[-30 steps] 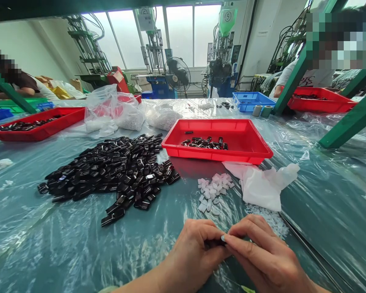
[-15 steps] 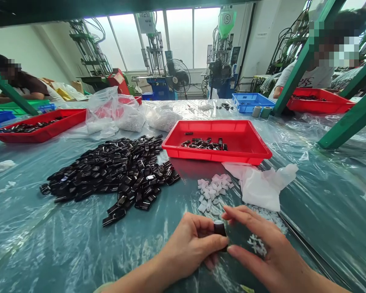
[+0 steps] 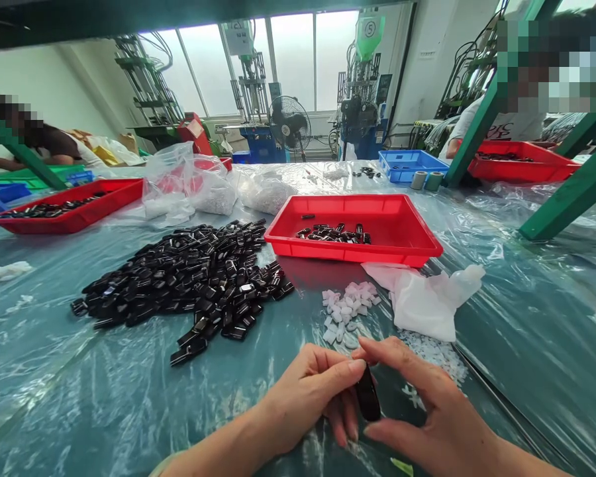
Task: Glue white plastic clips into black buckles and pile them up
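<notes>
While the left hand [image 3: 308, 397] and right hand [image 3: 434, 411] hold a glossy black plastic piece [image 3: 367, 394] in a narrow fingertip pinch, they are in front of the red plastic tray [image 3: 352, 207]. A heap of black pieces [image 3: 189, 278] lies front-left of the tray; white plastic scraps [image 3: 347, 315] lie just in front of it.

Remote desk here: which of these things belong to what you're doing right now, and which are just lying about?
Part of the work: left hand; right hand; black piece, pinched in the fingertips; black pile; white bits; red tray.

Just lying about: white crumpled sheet; clear bags; blue crate; fan.
</notes>
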`<state>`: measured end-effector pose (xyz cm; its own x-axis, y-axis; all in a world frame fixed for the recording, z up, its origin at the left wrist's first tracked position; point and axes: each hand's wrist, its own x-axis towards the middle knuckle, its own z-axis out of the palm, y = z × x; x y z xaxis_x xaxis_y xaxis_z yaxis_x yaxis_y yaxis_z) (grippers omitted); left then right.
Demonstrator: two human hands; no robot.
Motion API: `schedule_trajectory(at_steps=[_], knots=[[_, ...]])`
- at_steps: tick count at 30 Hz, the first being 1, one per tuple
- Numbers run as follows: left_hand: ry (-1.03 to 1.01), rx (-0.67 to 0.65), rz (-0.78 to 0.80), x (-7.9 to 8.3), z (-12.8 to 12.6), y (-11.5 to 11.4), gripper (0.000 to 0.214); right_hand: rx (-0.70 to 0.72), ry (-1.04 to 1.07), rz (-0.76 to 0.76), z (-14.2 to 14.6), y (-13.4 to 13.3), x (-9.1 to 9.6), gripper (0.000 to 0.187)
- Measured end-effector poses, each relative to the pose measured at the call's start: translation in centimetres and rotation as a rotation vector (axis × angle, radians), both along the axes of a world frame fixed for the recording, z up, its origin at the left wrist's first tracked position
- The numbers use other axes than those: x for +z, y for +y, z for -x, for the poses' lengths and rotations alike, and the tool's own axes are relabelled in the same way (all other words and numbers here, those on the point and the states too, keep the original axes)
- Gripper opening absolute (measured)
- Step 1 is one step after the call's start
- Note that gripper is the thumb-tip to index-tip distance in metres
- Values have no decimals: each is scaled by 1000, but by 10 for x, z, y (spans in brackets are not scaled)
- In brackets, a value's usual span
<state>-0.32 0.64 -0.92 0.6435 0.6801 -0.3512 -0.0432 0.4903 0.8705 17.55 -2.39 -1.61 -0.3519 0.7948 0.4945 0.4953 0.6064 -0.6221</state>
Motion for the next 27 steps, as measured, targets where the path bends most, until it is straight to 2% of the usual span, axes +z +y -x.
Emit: schedule_trajectory(at_steps=[4,11,18,22,27], knots=[[-5,-23,-19,4,-1,-2,42,22,-11,0,-2,0,-3,77],[-31,-18,-8,1,-1,-3,49,-53,-58,-43,0,-4,-9,91],[-3,-13,-37,1,0,-4,57,2,80,47,1,-4,-10,81],[11,-49,-89,6,1,-4,56,41,93,48,0,-4,-9,79],[64,-74,-123,9,1,-6,54,9,64,53,0,-6,-8,83]])
